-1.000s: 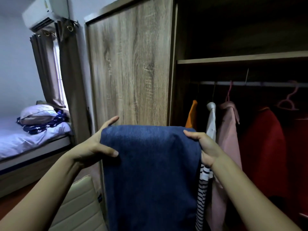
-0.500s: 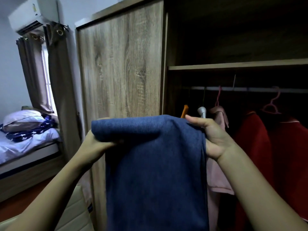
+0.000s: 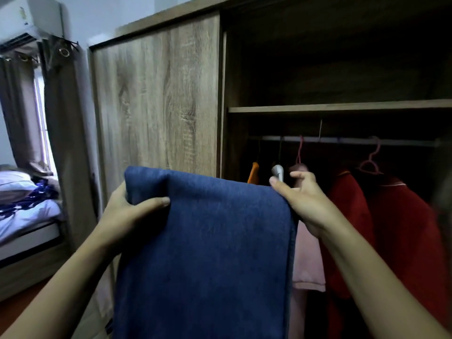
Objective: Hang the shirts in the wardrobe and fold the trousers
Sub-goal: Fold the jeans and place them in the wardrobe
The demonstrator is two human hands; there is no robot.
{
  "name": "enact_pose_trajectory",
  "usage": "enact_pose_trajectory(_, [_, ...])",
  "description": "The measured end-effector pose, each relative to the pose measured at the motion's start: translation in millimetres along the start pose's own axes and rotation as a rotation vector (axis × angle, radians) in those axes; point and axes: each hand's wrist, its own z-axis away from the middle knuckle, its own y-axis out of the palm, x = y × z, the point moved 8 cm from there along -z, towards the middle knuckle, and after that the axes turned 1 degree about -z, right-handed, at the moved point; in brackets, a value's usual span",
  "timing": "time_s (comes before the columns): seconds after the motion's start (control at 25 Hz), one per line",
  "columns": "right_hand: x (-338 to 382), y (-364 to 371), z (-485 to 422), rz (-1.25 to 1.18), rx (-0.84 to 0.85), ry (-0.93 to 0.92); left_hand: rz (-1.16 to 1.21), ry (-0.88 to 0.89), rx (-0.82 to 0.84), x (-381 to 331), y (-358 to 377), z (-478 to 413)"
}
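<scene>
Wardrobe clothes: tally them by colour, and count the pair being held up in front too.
Orange garment: 1
White garment: 1
Pink shirt: 1
Red garments: 2
Blue trousers, gripped by the left hand and the right hand: 1
Total: 6

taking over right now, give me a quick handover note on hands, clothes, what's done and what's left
Left hand grips the left top corner of the blue trousers; right hand pinches the right top corner. Trousers hang folded over, held up in front of the open wardrobe.
Done: red shirts and a pink shirt hang on the rail.
Left: finish folding the trousers and put them down.
</scene>
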Motion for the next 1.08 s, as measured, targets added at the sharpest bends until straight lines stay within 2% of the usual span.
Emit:
enact_pose_trajectory(0.08, [1,1,4,-0.083,-0.029,-0.071,0.055,-0.023,0.001,-6,3,1])
enact_pose_trajectory(0.16, [0,14,11,-0.161,0.059,-0.151,0.08,-0.03,-0.036,-10,3,-2])
enact_pose_trajectory(0.24, [-11,23,14,-0.132,0.106,-0.181,0.066,-0.014,-0.047,-11,2,-4])
enact_pose_trajectory(0.32, [-25,25,14,-0.074,0.083,-0.177,0.043,-0.013,-0.07,-11,1,-4])
enact_pose_trajectory(0.48, [-46,30,10,-0.114,-0.017,-0.14,0.036,0.027,-0.097,-1,-1,-1])
enact_pose_trajectory(0.64, [-56,28,9,0.016,-0.156,-0.125,0.041,0.059,-0.137,4,-8,-5])
enact_pose_trajectory(0.92, [-51,37,-7,0.182,-0.143,-0.097,0.033,0.098,-0.144,13,-14,-10])
enact_pose_trajectory(1.08, [-40,45,-11,0.236,-0.096,-0.179,-0.046,0.08,-0.112,19,-19,-13])
